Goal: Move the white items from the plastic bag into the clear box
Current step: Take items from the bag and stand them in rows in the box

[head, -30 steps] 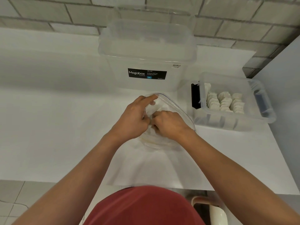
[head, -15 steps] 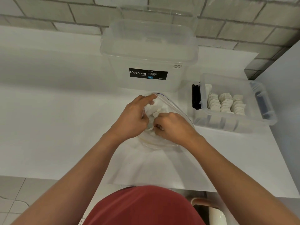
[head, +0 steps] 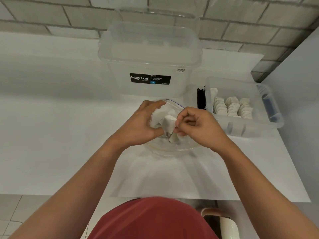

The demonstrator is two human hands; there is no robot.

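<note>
On the white counter, the left hand is gripping the zip bag and the right hand is pinching a white packet. The clear box is already holding rows, and more are waiting in the bag.

"Megabox STORAGE" and "12L" on black label of tall clear tub (smaller print unreadable)

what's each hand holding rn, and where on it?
Right hand pinches a white item by one edge; left hand grips the plastic bag at its open rim.

Single head-worn wide-angle view, looking forward and down, close above white counter
</note>
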